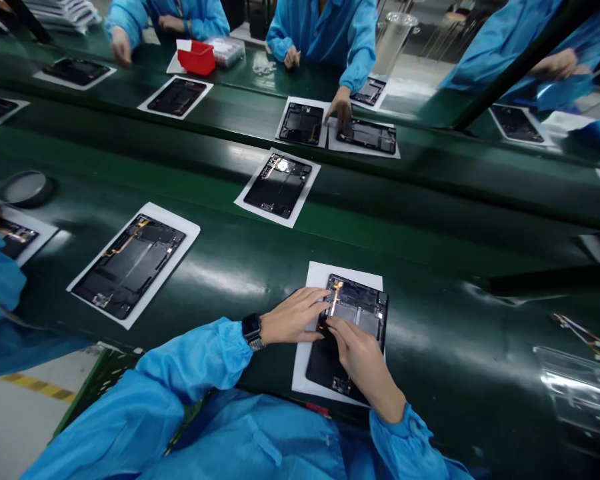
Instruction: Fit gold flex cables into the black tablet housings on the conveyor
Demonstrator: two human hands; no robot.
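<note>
A: Is this picture bright or dim?

B: It is bright, I think. The light seems to come from above, because long white glare lies on the green bench [220, 277].

A: And how are the shadows?

B: They are soft. The left hand [293, 319] puts only a light shadow on the white paper sheet [305, 380].

A: Is anything blurred?

B: Not much, most parts look sharp. But the edges are strongly bent, so the bench looks curved, and the clear plastic sheet [577, 390] at the right shines very white.
</note>
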